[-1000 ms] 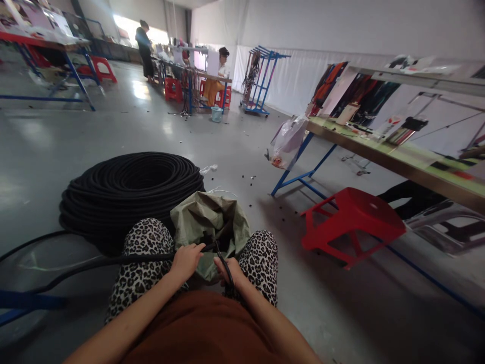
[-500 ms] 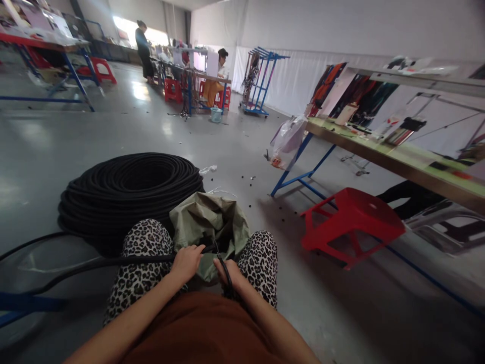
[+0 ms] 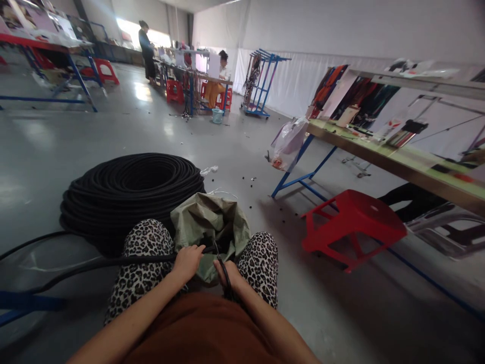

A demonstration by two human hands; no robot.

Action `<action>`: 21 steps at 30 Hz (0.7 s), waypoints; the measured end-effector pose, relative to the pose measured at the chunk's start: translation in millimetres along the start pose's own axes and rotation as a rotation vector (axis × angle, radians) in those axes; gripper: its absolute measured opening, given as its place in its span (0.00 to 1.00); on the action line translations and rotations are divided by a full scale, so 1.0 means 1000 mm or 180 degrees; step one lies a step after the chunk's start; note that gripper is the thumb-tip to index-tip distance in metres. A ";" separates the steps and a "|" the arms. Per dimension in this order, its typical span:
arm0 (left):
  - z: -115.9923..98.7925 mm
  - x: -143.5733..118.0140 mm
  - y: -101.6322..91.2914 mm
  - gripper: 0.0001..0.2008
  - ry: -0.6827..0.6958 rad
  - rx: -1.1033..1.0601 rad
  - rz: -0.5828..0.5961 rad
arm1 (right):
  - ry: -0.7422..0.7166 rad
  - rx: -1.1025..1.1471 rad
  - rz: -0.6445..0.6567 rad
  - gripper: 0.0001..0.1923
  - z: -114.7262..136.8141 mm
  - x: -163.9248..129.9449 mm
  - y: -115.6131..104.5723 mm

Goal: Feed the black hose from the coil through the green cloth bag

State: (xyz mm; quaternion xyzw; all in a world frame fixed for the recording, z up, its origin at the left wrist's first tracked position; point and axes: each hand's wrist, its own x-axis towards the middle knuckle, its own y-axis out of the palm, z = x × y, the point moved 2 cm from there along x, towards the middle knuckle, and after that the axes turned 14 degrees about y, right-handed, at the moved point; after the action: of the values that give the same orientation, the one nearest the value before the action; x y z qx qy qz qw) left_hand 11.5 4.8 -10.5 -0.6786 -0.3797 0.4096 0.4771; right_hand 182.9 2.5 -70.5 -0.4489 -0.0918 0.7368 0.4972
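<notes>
My left hand is closed around a thick black cord, which comes in across my left knee. A short end of the cord sticks out past its fingers. My right hand grips black-handled scissors, their blades pointing up close to that end. Both hands are over a greenish woven sack standing open between my knees, with dark pieces inside it. Beyond my left knee lies a big coil of black cord on the floor.
To the right are a red plastic stool and a long workbench with a plastic bag hanging at its end. Small black bits dot the floor. A blue metal bar is at lower left. Two people work at a far table.
The view has shifted very slightly. Both hands, the cord and the scissors stay in nearly the same place.
</notes>
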 end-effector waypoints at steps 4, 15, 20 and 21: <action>0.002 0.001 0.000 0.20 -0.0013 -0.0014 -0.0001 | -0.0042 -0.0032 0.0021 0.25 -0.001 0.003 0.002; 0.004 0.001 0.000 0.19 -0.0061 -0.0052 -0.0097 | 0.0454 0.0872 -0.0090 0.26 -0.009 0.010 0.000; 0.003 -0.002 -0.004 0.18 -0.0126 -0.0176 -0.0427 | 0.0835 0.1671 0.0612 0.25 -0.011 0.006 0.006; 0.003 -0.002 -0.005 0.17 -0.0126 -0.0205 -0.0494 | 0.0843 0.1810 0.0708 0.25 -0.010 0.006 0.007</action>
State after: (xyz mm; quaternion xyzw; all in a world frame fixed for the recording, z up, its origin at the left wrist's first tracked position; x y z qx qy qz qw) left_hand 7.6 5.1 -5.9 -0.6539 -0.4535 0.3723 0.4777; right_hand 185.3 0.5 -83.5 -0.3913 0.2325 0.7179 0.5266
